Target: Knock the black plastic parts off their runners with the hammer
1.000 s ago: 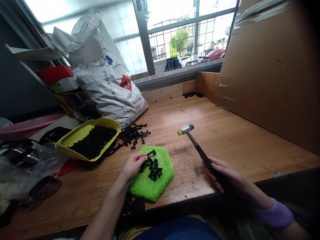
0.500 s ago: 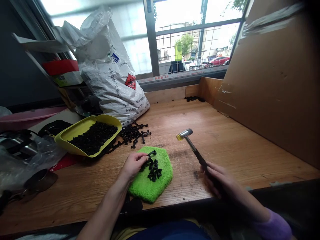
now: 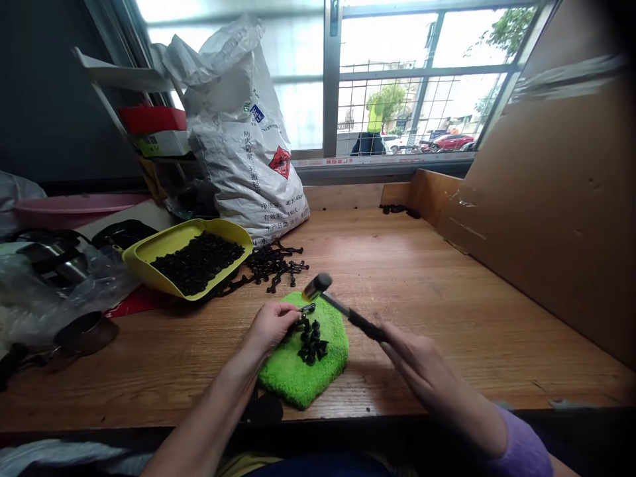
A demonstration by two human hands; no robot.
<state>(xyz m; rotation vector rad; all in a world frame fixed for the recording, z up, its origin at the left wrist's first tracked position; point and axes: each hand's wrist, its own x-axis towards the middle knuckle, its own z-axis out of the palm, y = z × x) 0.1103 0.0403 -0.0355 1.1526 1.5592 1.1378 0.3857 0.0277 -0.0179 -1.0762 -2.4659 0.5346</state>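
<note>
Between thumb and fingers, my left hand [image 3: 273,326] pinches a black part [image 3: 308,309] over the upper left of a green cloth [image 3: 283,374]. Several small black pieces [image 3: 312,343] lie in a pile on the cloth beside it. My right hand [image 3: 410,358] is wrapped round the dark handle of a small hammer [image 3: 368,324]. The slightly blurred hammer head, metal with a yellow face at one end, is just above the black part. Whether it touches cannot be told.
A yellow scoop tray [image 3: 136,258] full of black pieces stands left, with black linked parts [image 3: 273,262] beside it. Behind is a white sack [image 3: 253,165]. A metal cup [image 3: 87,333] sits far left, and a cardboard sheet [image 3: 551,218] leans at the right.
My right hand has swung the hammer left, bringing its head from the bare table to over the cloth. My left hand keeps its pinch. The whole view has shifted slightly.
</note>
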